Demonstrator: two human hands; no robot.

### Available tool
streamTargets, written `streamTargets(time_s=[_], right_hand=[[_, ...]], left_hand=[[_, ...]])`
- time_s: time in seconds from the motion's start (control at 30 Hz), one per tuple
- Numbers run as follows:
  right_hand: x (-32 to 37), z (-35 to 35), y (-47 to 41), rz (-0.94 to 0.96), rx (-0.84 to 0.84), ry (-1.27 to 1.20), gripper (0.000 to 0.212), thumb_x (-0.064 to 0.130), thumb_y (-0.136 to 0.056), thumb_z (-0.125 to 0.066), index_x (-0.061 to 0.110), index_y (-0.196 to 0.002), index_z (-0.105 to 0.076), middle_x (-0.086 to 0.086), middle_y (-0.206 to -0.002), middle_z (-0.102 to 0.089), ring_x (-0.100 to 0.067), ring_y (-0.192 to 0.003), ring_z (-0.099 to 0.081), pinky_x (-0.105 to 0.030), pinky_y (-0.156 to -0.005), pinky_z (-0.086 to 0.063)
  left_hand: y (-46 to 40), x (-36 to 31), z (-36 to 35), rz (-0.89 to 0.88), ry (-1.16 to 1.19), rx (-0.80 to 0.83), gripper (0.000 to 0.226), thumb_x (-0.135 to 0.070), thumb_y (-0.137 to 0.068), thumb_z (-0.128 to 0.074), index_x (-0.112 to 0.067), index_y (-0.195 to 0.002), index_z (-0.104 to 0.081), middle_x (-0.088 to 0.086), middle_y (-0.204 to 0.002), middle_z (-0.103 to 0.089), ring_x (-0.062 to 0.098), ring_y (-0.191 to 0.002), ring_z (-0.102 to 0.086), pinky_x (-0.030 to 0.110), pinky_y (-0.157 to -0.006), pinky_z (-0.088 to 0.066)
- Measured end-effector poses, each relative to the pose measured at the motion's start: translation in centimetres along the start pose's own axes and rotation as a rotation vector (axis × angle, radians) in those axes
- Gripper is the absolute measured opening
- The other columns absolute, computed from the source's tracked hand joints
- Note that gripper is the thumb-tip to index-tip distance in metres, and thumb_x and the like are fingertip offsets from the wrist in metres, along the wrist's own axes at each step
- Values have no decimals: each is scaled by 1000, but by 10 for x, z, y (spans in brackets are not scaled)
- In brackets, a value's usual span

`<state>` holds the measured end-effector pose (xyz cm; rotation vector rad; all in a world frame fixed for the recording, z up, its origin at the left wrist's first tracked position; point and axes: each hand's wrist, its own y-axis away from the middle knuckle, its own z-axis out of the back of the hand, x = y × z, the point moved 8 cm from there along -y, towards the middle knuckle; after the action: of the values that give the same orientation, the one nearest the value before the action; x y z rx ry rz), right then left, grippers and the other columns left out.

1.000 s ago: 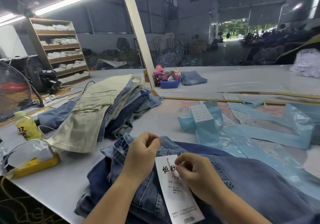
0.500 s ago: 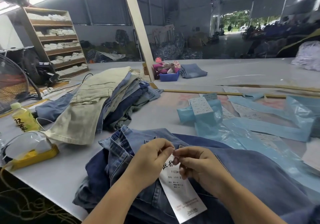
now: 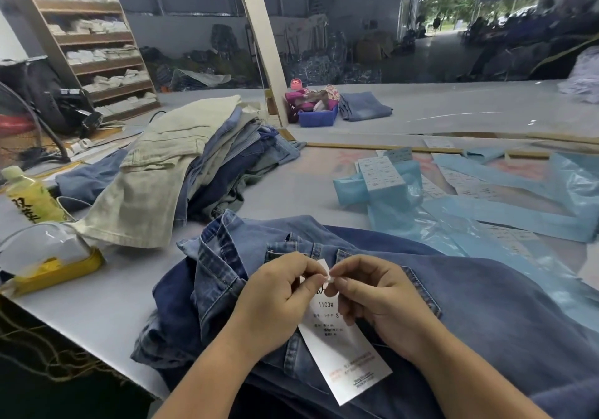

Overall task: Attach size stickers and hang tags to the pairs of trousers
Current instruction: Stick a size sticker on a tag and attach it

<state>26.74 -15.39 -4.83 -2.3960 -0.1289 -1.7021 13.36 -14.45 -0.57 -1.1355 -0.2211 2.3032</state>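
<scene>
Trousers of blue denim (image 3: pixel 453 315) lie spread across the lower centre and lower right of the frame on the pale grey work table (image 3: pixel 97 308), waistband toward the upper left, and both hands work directly above them. A white rectangular paper hang tag (image 3: pixel 343 354) printed "1103#" rests on the denim, slanting from the hands down toward the bottom centre. The left hand (image 3: pixel 278 302) and the right hand (image 3: pixel 379 302) meet at the tag's top end, each with fingers curled and thumb and forefinger pinching there; their fingertips almost touch. What sits between the fingertips is too small to tell, and the tag's upper corner is hidden behind the left hand. The trousers' legs run out of the frame at the lower right. A heap of folded beige and blue trousers (image 3: pixel 181 172) sits in the middle left, well apart from the hands. Light blue plastic bags holding white sticker sheets (image 3: pixel 486 201) spread over the right middle; their print is unreadable.
</scene>
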Motion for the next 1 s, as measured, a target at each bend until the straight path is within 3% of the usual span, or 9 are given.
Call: streamTargets(time_s=[0.13,0.27,0.43,0.57,0.8,0.9,1.0], right_hand=[[0,0,1,34,-3,56,7,4,-80,-73,9,-83,-69,-17,-72,-67,-19,-51,-56,-25,-45,-46],[0,1,1,69,-13,94,16,-2,-83,-67,14,-78,-69,-15,-70,-67,-18,-51,-56,-25,-44,-45],[1,2,2,92,-38,156,10,4,-77,-67,14,-75,-70,-16,-68,-67,-17,-50,-54,-25,-45,-44],[2,3,3,95,-56,180,9,3,-75,-65,11,-74,-68,-16,-67,-66,-17,-49,-53,-25,-45,-43],[2,2,4,97,-57,231,16,-11,-84,-59,2,-78,-65,-14,-67,-67,-17,-50,-53,-28,-43,-42],[2,0,5,89,-38,241,12,-7,-81,-60,3,-78,-66,-13,-67,-67,-16,-51,-54,-27,-45,-43],[0,-1,5,61,-7,236,25,-14,-84,-57,7,-77,-66,-13,-67,-67,-17,-51,-54,-27,-46,-43]], left_hand=[[2,-6,-2,-59,-35,-4,7,-23,-89,-64,-25,-87,-70,-15,-81,-67,13,-76,-61,24,-68,-48],[2,-8,-1,-76,-62,-9,8,-26,-86,-63,-27,-83,-70,-18,-79,-64,7,-77,-60,13,-67,-42],[2,-6,-3,-80,-117,2,9,-28,-85,-63,-29,-81,-71,-18,-77,-63,8,-81,-60,20,-69,-46],[2,-6,-3,-74,-129,2,9,-27,-84,-63,-28,-79,-70,-18,-77,-63,5,-80,-59,12,-69,-40],[2,-4,-5,-75,-146,19,10,-28,-85,-64,-30,-79,-71,-18,-77,-63,9,-82,-59,18,-72,-42],[1,-2,-5,-56,-85,54,10,-20,-86,-70,-28,-81,-73,-18,-78,-65,9,-84,-59,13,-73,-40],[-1,4,-6,17,54,148,13,-15,-84,-75,-27,-81,-76,-17,-77,-68,4,-76,-59,9,-69,-39]])
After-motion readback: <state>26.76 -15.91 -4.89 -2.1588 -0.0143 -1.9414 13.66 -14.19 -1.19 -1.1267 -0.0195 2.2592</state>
